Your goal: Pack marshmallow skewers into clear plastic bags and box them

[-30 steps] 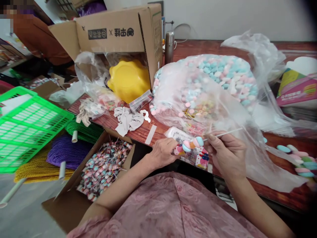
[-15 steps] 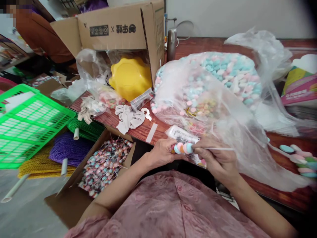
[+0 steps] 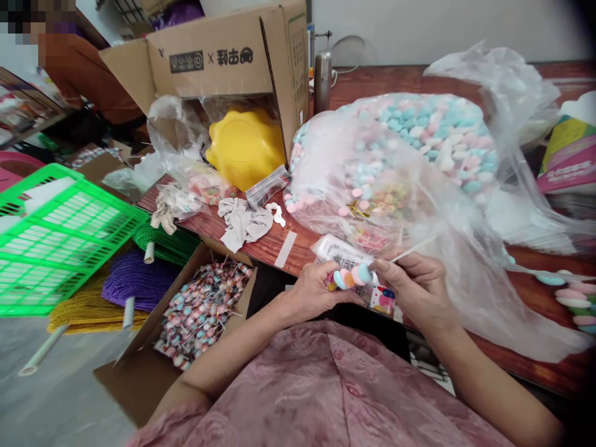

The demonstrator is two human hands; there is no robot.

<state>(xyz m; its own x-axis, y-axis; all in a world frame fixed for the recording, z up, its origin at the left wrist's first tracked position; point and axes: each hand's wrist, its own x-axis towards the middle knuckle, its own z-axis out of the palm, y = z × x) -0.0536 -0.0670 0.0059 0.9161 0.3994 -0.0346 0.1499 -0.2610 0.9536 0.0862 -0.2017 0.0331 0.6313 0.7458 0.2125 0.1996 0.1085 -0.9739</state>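
My left hand (image 3: pixel 311 289) curls round marshmallows (image 3: pixel 351 277); my right hand (image 3: pixel 421 282) pinches a white stick (image 3: pixel 413 249). It has just tilted up, suggesting adjustment

The skewered sweets (image 3: pixel 351 279) look matt; the cylinder (image 3: pixel 322 82) (smooth metal), glossy.

Likely a small workshop: a big bag (image 3: pixel 316 155) of sweets (image 3: pixel 414 118), like those on the skewer (image 3: pixel 350 277) at centre, lies on the table (image 3: pixel 372 79) at upper right, a box (image 3: pixel 135 386) at lower left holds masses of stick sweets (image 3: pixel 202 310), cord (image 3: pixel 135 279) lies beside a crate (image 3: pixel 95 208) at left, and another person (image 3: pixel 90 77) shows at upper left.
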